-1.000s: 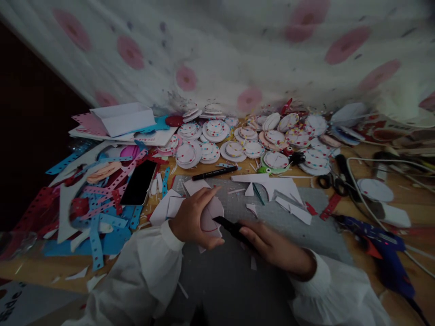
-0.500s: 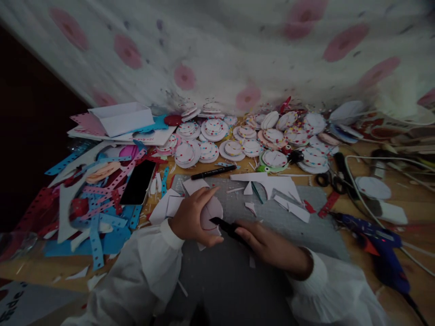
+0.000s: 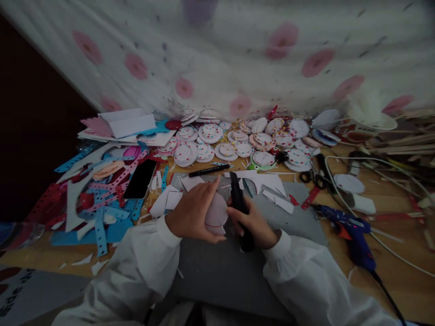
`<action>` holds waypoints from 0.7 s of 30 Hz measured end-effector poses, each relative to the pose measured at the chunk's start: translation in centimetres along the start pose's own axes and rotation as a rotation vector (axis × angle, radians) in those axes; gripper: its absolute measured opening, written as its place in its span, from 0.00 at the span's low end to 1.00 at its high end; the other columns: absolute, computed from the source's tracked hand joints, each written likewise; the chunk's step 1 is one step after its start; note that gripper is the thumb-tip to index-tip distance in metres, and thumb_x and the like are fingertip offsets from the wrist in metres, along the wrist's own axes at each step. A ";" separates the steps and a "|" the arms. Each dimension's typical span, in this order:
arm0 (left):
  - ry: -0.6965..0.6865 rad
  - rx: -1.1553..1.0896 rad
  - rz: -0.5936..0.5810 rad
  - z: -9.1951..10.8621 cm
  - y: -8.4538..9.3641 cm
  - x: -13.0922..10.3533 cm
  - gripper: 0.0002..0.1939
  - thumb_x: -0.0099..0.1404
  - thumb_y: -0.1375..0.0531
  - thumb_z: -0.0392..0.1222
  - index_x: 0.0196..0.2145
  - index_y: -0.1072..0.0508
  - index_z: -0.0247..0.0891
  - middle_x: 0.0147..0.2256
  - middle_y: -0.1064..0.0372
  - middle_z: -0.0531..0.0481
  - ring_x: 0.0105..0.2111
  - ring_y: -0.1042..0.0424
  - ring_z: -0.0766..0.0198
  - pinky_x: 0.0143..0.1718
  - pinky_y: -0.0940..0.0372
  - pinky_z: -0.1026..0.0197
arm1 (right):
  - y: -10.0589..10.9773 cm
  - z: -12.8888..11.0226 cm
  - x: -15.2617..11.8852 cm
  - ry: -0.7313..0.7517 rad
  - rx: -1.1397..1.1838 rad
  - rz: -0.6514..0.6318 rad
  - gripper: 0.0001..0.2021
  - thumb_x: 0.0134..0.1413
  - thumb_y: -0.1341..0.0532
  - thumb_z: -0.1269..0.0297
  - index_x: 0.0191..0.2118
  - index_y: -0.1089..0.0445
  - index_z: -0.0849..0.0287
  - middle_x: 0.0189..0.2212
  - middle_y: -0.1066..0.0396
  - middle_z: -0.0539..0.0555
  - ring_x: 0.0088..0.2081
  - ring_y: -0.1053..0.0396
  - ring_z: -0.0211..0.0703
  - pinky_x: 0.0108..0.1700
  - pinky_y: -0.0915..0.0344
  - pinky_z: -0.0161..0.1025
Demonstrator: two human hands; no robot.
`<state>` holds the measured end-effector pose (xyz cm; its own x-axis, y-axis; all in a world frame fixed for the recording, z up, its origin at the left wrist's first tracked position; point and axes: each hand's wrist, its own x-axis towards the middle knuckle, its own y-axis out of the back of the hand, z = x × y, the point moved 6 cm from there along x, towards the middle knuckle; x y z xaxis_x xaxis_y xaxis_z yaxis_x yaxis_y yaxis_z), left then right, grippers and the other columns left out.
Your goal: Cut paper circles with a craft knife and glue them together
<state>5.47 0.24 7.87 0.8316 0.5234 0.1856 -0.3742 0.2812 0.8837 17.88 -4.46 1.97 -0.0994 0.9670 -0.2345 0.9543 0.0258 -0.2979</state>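
Observation:
My left hand (image 3: pixel 195 212) grips a pale round disc (image 3: pixel 216 212) between thumb and fingers, above the grey cutting mat (image 3: pixel 217 276). A dark line runs across the disc's face near its lower edge. In my right hand (image 3: pixel 253 224) is a black utility knife (image 3: pixel 239 206), held upright with its tip pointing away from me, just right of the disc and apart from it. Offcuts of white board (image 3: pixel 272 183) lie on the mat beyond my hands. A black marker (image 3: pixel 209 170) rests along the mat's far edge.
Several layered white discs with coloured dots (image 3: pixel 210 132) crowd the back. Coloured strips and scraps (image 3: pixel 98 213) are heaped at left beside a phone (image 3: pixel 140 179). At right lie a blue glue gun (image 3: pixel 356 240), its cord, scissors (image 3: pixel 312 179) and a white cable (image 3: pixel 329 181).
My right hand has drawn the knife away from the disc and turned it from pointing left to upright. My left hand has tilted the disc up. The camera view has shifted slightly.

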 end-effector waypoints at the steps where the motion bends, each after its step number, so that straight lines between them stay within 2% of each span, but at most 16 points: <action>1: -0.026 0.014 0.002 0.5 0.1 -0.1 0.69 0.42 0.31 0.60 0.67 0.70 0.33 0.55 0.42 0.31 0.51 0.38 0.40 0.50 0.39 0.39 | -0.2 0.2 -0.1 -0.013 0.018 -0.009 0.20 0.47 0.33 0.52 0.37 0.42 0.55 0.11 0.45 0.35 0.10 0.50 0.28 0.13 0.51 0.27; 4: -0.076 0.089 0.056 1.6 0.9 -0.7 0.67 0.44 0.32 0.56 0.67 0.69 0.32 0.62 0.51 0.27 0.60 0.46 0.36 0.57 0.46 0.36 | -0.2 0.4 -0.3 -0.024 0.071 0.026 0.21 0.44 0.32 0.55 0.37 0.44 0.55 0.11 0.43 0.35 0.10 0.50 0.27 0.13 0.52 0.26; 6: -0.068 0.186 0.141 2.1 1.6 -1.5 0.57 0.50 0.33 0.51 0.67 0.62 0.34 0.64 0.55 0.29 0.63 0.51 0.38 0.60 0.50 0.36 | 0.3 0.3 -0.4 -0.015 0.100 0.090 0.20 0.44 0.32 0.57 0.36 0.44 0.54 0.11 0.44 0.35 0.10 0.50 0.27 0.13 0.52 0.26; 8: -0.050 0.306 0.252 2.8 2.2 -2.4 0.40 0.57 0.37 0.41 0.64 0.48 0.39 0.62 0.46 0.36 0.62 0.46 0.43 0.60 0.49 0.39 | 0.7 0.3 -0.5 -0.008 0.136 0.132 0.19 0.45 0.32 0.59 0.36 0.44 0.54 0.10 0.44 0.35 0.11 0.50 0.27 0.14 0.52 0.25; 10: -0.053 0.392 0.333 3.6 2.3 -3.2 0.26 0.60 0.41 0.33 0.57 0.35 0.43 0.54 0.33 0.43 0.55 0.36 0.50 0.57 0.43 0.45 | 0.9 0.3 -0.5 -0.013 0.165 0.151 0.18 0.46 0.33 0.60 0.36 0.44 0.55 0.10 0.44 0.35 0.12 0.50 0.27 0.15 0.52 0.25; 13: -0.033 0.415 0.345 4.3 1.4 -3.6 0.15 0.63 0.42 0.34 0.48 0.28 0.40 0.44 0.25 0.46 0.46 0.29 0.55 0.49 0.38 0.49 | 0.9 0.6 -0.7 -0.041 0.164 0.173 0.19 0.44 0.32 0.59 0.36 0.43 0.55 0.10 0.43 0.36 0.12 0.49 0.28 0.15 0.50 0.26; 16: 0.016 0.403 0.354 4.5 0.4 -3.5 0.10 0.66 0.43 0.36 0.44 0.27 0.38 0.41 0.24 0.46 0.42 0.27 0.56 0.45 0.36 0.50 | 0.6 0.9 -0.8 -0.041 0.138 0.164 0.20 0.44 0.31 0.57 0.36 0.43 0.55 0.10 0.42 0.36 0.11 0.48 0.29 0.15 0.48 0.27; 21: 0.020 0.366 0.459 4.7 0.2 -3.5 0.09 0.67 0.45 0.31 0.42 0.27 0.37 0.38 0.24 0.46 0.39 0.26 0.58 0.43 0.32 0.53 | 0.4 1.0 -0.9 -0.010 0.147 0.152 0.20 0.45 0.31 0.56 0.35 0.44 0.55 0.10 0.43 0.36 0.11 0.49 0.28 0.15 0.48 0.28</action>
<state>4.42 -5.29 9.35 0.6090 0.5421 0.5790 -0.5250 -0.2717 0.8066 18.05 -5.57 1.15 0.0391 0.9544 -0.2960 0.9071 -0.1581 -0.3900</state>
